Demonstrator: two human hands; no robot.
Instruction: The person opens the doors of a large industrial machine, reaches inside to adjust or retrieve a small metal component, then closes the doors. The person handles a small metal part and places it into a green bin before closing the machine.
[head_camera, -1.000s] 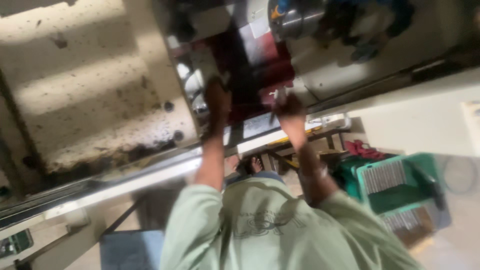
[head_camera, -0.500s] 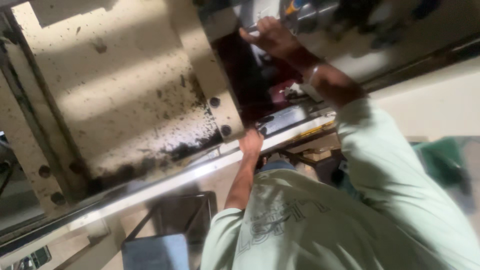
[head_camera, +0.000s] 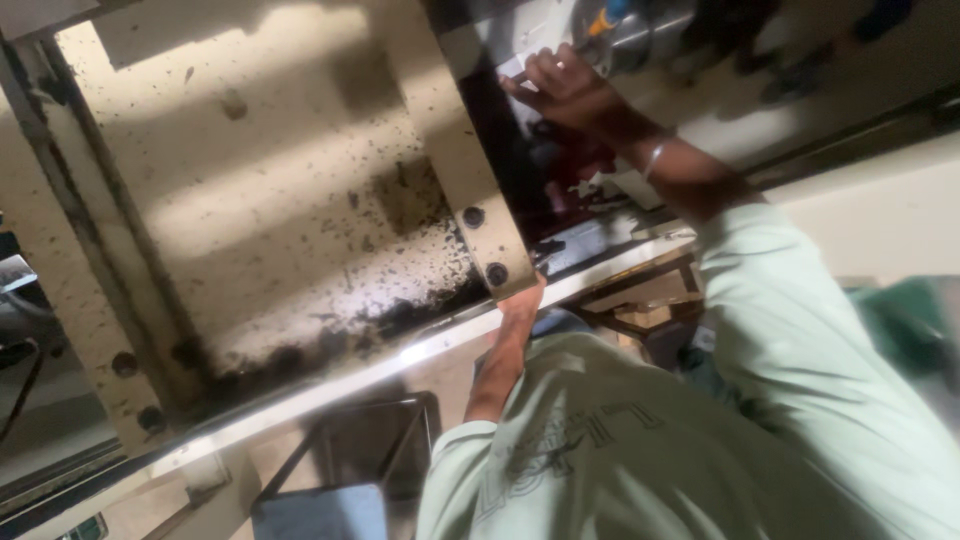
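Observation:
My right hand (head_camera: 565, 90) reaches up into the dark opening (head_camera: 520, 180) of a beige machine. Its fingers curl onto a pale part at the top of that opening, and a thin bracelet (head_camera: 655, 158) circles the wrist. My left hand (head_camera: 520, 300) is lower, pressed against the bright rail (head_camera: 400, 355) along the machine's edge. Its fingers are hidden behind a beige bolted post (head_camera: 470, 200). Both arms wear pale green sleeves. An orange and blue piece (head_camera: 605, 15) sits just above my right hand.
A wide beige panel (head_camera: 260, 200) flecked with dark grime fills the left. Another beige upright with bolts (head_camera: 110, 340) stands at far left. A dark metal stool frame (head_camera: 370, 440) and a blue-grey seat (head_camera: 320, 512) lie below the rail. A green bin (head_camera: 905, 320) is at right.
My left hand dropped out of the dark opening to the rail edge. My right hand moved higher inside the opening, and the view swung so the beige panel fills more of the picture.

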